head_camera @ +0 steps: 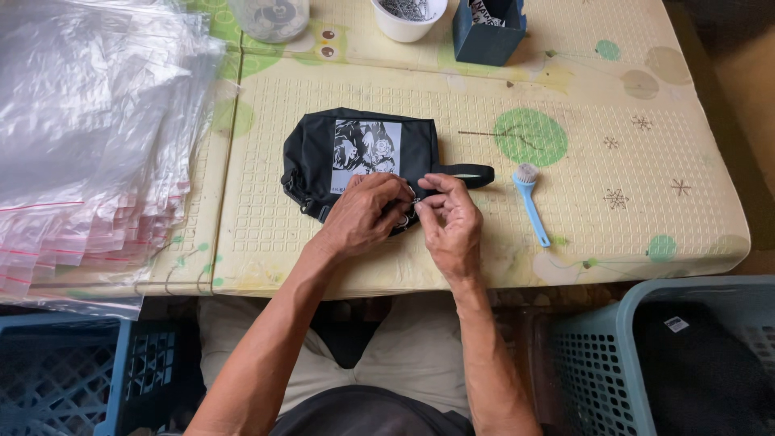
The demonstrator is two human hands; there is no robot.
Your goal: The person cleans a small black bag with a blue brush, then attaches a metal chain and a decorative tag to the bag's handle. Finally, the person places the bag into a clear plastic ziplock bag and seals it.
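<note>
Meanwhile, both hands, left hand (363, 216) and right hand (448, 222), are pinching closed fingers on a small metal fitting at the black pouch (355, 153)'s six-o'clock edge, mid-counter (565, 226), risking a slip.

I had only one view to work with, the camera worn on the person's head. It looked steeply down and forward over the person's lap onto the surface (630, 121), so the near edge ran across the lower half of the frame and the far edge was cut off at the top. It sat close: both forearms entered from the bottom centre and the left hand (363, 214) and right hand (452, 222) met just below mid-frame. To the left the view took in a stack of clear bags (89, 137), and in the bottom corners a dark blue crate (64, 379) and a pale blue basket (597, 355) beside the knees. No second view overlapped it
</note>
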